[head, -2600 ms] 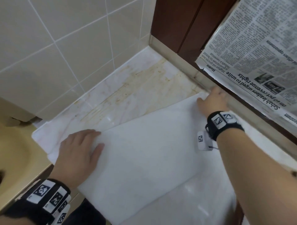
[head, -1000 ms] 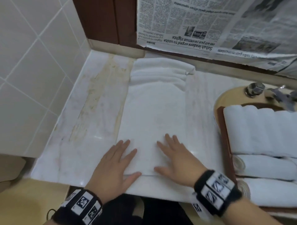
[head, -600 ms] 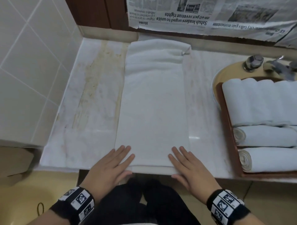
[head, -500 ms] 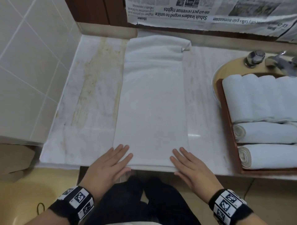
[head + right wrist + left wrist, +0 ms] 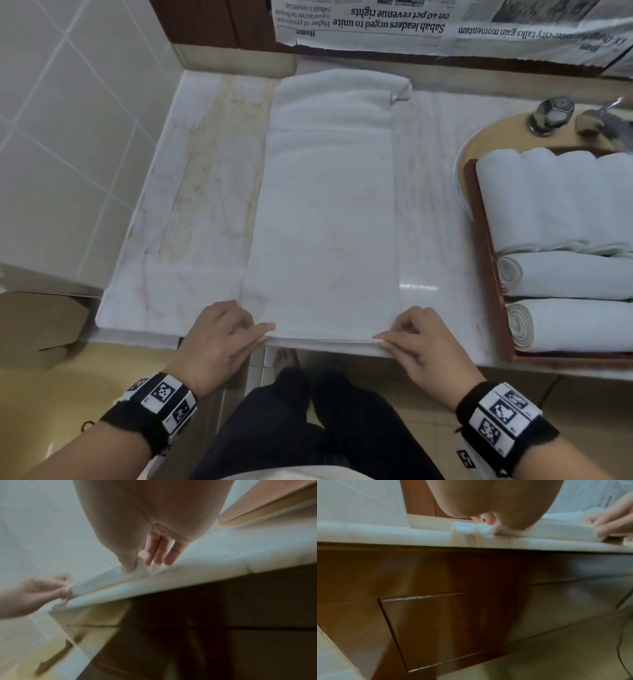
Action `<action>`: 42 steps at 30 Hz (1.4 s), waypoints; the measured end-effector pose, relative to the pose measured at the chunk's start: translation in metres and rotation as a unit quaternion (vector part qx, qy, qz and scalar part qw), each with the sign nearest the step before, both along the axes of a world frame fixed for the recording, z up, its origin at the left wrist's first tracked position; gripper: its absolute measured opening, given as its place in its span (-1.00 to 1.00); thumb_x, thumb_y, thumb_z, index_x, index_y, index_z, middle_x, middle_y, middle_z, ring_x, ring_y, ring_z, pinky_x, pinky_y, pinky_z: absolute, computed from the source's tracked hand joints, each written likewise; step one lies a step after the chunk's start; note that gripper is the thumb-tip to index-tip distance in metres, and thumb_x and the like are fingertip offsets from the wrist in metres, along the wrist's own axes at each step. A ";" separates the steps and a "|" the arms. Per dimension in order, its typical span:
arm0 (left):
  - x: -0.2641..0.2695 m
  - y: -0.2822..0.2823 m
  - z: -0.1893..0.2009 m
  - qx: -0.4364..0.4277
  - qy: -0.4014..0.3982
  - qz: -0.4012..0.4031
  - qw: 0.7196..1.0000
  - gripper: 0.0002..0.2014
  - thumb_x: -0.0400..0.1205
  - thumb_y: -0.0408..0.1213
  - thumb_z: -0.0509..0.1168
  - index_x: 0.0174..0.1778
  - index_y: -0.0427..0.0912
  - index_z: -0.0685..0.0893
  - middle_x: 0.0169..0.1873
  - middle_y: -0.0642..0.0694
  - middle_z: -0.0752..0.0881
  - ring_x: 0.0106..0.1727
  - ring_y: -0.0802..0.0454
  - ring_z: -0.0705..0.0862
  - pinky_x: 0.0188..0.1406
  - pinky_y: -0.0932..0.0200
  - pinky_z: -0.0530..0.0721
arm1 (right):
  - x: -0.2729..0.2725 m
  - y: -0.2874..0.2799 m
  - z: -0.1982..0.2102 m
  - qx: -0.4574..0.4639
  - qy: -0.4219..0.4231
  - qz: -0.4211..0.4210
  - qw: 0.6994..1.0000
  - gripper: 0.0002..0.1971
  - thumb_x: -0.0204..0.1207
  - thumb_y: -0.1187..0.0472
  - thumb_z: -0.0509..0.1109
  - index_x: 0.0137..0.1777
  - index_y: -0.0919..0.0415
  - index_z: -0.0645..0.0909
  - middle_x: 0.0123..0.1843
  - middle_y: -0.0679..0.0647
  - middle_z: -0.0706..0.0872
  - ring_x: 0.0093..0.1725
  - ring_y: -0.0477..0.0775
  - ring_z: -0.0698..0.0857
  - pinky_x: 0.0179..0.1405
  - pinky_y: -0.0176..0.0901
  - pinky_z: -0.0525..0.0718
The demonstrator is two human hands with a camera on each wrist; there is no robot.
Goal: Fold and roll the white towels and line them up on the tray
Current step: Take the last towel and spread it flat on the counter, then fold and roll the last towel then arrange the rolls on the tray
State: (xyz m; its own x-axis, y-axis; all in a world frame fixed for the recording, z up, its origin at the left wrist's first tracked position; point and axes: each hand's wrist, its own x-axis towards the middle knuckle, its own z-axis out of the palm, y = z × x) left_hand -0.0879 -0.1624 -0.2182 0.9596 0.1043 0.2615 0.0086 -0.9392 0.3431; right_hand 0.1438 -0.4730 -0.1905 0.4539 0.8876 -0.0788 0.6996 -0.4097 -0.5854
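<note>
A white towel (image 5: 329, 219), folded into a long strip, lies on the marble counter (image 5: 191, 205) and runs from the back wall to the front edge. My left hand (image 5: 236, 329) pinches its near left corner, thumb along the edge and fingers curled on top. My right hand (image 5: 404, 330) pinches the near right corner (image 5: 140, 566) the same way. At the right, a brown wooden tray (image 5: 486, 240) holds several rolled white towels (image 5: 565, 281). The towel's far end is bunched against the wall.
A tap and knob (image 5: 551, 113) stand behind the tray on the basin rim. Newspaper (image 5: 411, 24) covers the wall above the counter. White tiles (image 5: 68, 137) close off the left side. The wooden cabinet front (image 5: 453, 615) lies under the counter edge.
Both hands lay flat on the towel's near end earlier. Their fingers have now curled and they pinch the near corners at the counter's front edge.
</note>
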 end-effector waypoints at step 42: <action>0.087 -0.041 0.041 -0.057 0.145 0.146 0.977 -0.90 0.61 -0.01 0.51 -0.11 0.07 0.83 -0.13 0.09 0.71 -0.09 -0.07 0.64 -0.12 -0.04 0.65 | 0.016 0.074 0.027 -0.097 0.031 0.034 0.994 -0.82 0.69 0.15 0.35 0.21 -0.12 0.65 0.07 -0.15 0.50 -0.09 -0.06 0.60 -0.02 -0.19 0.61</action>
State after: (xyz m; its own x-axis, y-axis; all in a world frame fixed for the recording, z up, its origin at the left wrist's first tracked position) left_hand -0.0013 -0.2033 -0.1768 0.9167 0.3969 -0.0471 0.3829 -0.8382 0.3884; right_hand 0.1593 -0.3990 -0.1638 0.3824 0.8811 -0.2783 0.6940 -0.4727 -0.5431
